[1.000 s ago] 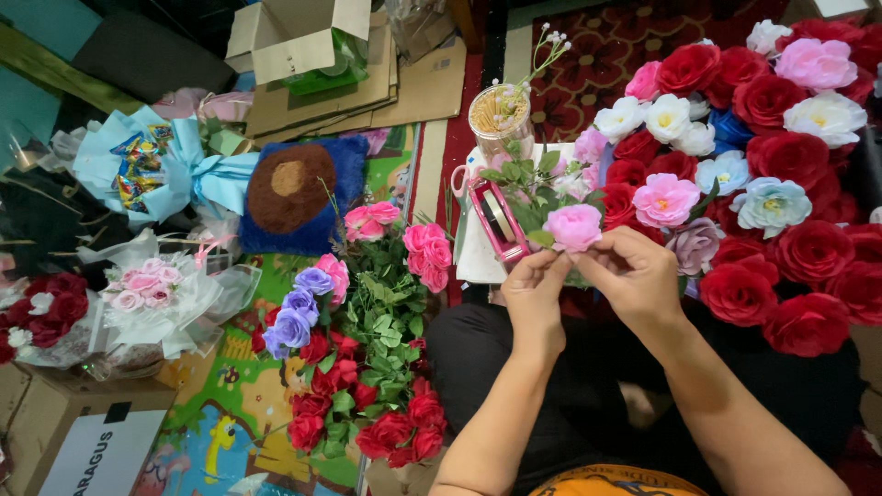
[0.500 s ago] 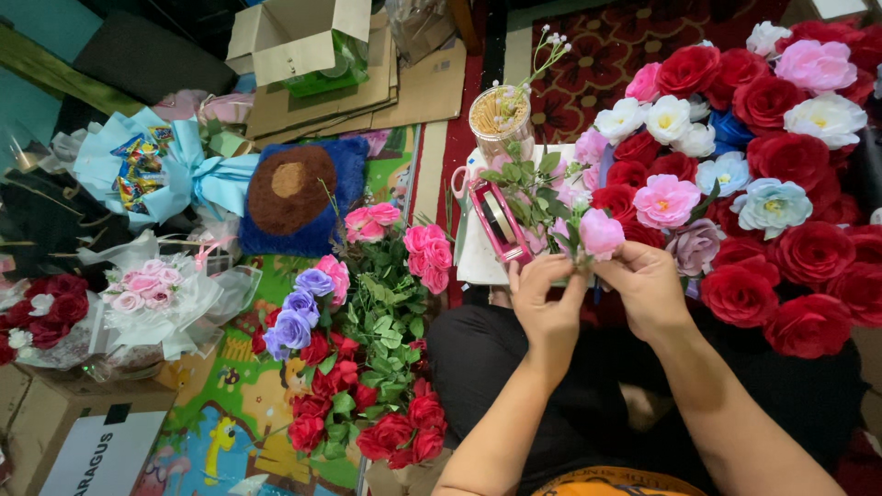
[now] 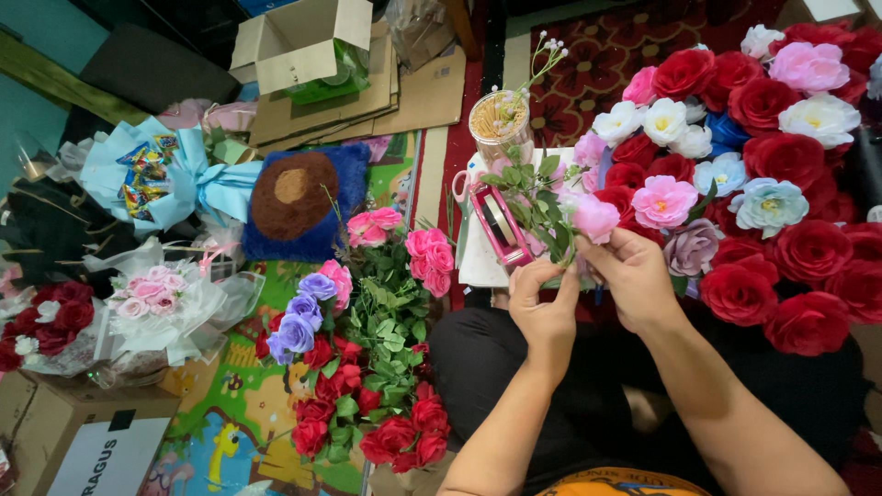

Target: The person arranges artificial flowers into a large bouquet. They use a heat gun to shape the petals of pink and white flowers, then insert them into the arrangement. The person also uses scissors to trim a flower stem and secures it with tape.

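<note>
I see both hands raised over the lap, pinching a small bunch: the left hand [image 3: 544,308] grips the leafy stems [image 3: 542,216], the right hand [image 3: 634,276] pinches just under the pink flower [image 3: 595,219]. A pink tape dispenser [image 3: 501,225] sits beside them, red roses [image 3: 790,230] to the right.

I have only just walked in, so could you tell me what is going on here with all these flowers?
A person sits on the floor, and both hands hold a small sprig together: the left hand pinches the leafy green stems, while the right hand grips just below a pink rose. A pink tape dispenser lies just beyond the hands. A large mass of red, pink and white roses lies to the right, and a loose bunch of flowers to the left.
</note>
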